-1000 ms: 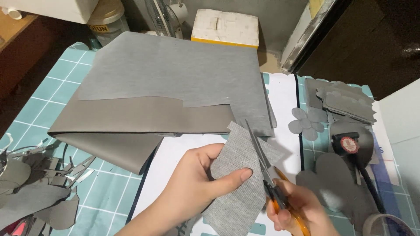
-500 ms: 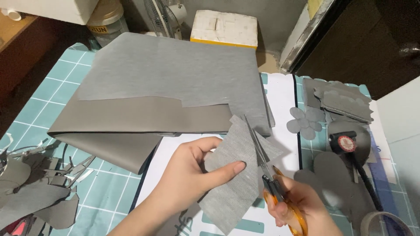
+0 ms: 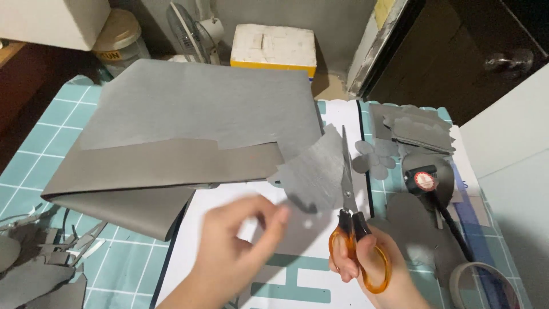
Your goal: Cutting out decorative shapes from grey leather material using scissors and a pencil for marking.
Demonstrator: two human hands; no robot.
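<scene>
On the teal cutting mat, orange scissors are gripped by the right hand. A grey paper piece is seen just left of the blades. The left hand, fingers spread, is kept just below it, apart.

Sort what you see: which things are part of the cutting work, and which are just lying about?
In use:
right hand
orange-handled scissors
small grey piece
left hand, blurred
folded grey sheet

Lying about:
grey scraps
cut grey shapes
tape roll
small fan
white box
</scene>
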